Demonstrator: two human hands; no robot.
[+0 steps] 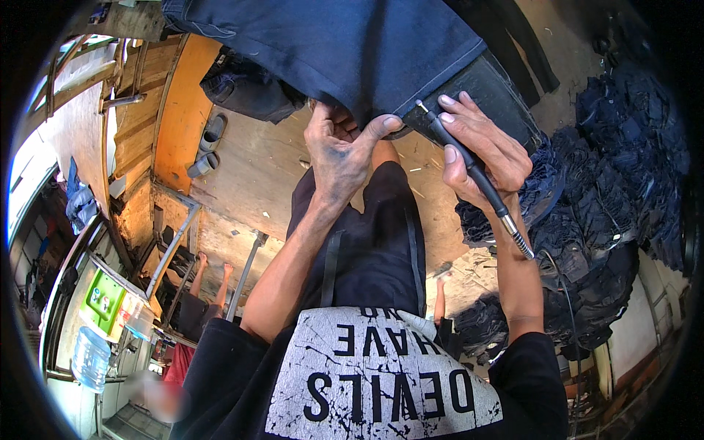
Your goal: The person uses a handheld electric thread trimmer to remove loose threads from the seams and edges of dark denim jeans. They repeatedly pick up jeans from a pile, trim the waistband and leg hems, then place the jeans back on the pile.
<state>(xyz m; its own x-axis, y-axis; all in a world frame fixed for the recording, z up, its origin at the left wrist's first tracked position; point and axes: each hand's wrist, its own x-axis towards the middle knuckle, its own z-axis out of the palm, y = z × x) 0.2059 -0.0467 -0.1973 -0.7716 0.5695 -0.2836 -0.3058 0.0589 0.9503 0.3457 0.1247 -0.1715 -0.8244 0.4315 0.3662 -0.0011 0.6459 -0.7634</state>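
Dark blue denim cloth [345, 59], with a stitched hem along its right side, spreads over the top of the view. My left hand [339, 150] pinches the lower edge of the denim, its thumb pointing right along the border; the other fingertips are partly hidden in the fold. In my right hand [495, 150] is a black pen-shaped rotary tool [489, 191] with a small metal tip and a spring collar at its back end. The tip is close to the hem, just right of my left thumb. I cannot tell whether it touches. Beneath the hem shows a flat black board [480, 103].
Heaped dark garments [587, 198] fill the right side. A thin cable [565, 293] hangs below the tool. Dark folded cloth [253, 92] lies left of the denim, above a pair of sandals [208, 150]. At far left are a green tray [97, 299] and a water jug [89, 359].
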